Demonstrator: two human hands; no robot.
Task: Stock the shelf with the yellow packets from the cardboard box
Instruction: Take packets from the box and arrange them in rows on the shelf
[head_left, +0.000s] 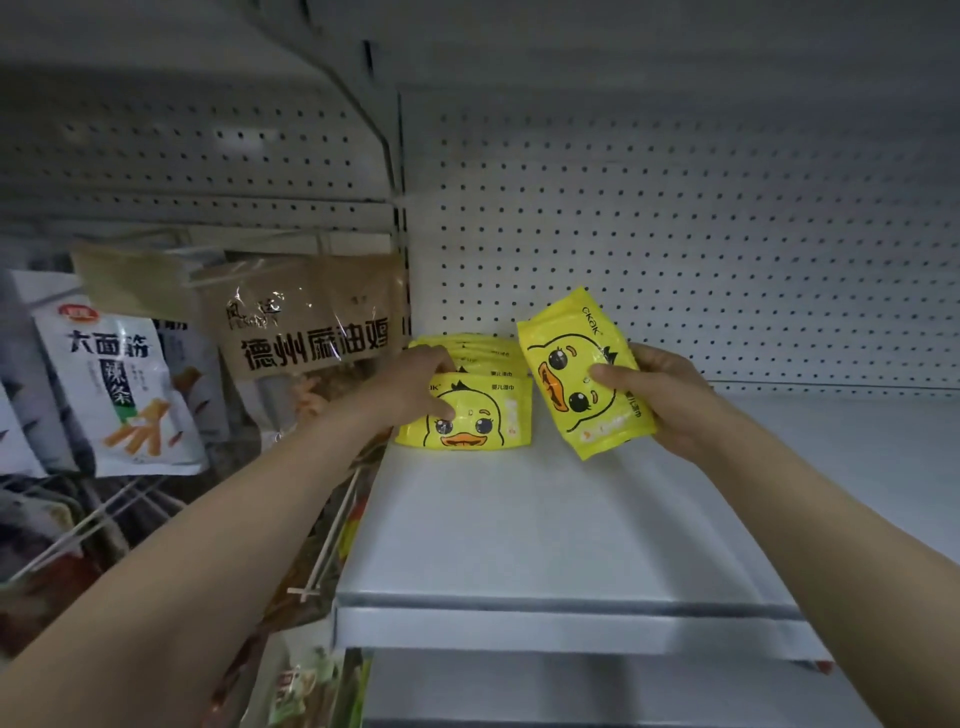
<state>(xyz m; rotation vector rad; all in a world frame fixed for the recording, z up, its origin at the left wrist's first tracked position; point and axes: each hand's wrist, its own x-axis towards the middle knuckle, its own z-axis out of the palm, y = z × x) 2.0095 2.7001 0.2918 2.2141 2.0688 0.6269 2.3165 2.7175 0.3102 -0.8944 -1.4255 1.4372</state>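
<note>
At the centre of the frame we see a white metal shelf (545, 519) backed by a pegboard panel (675, 234). A stack of yellow packets (475, 415) printed with a duck face lies flat at the shelf's rear left corner. The left hand (410, 387) rests on that stack, its fingers curled over the front packet's upper left edge. Just right of the stack, the right hand (665, 400) grips a single yellow packet (576, 364), thumb pressed on its printed face and fingers behind; the packet is tilted, with its top leaning left. At the left of the frame hang a white snack bag (119, 395) and a brown bag (306, 322) with bold black characters.
</note>
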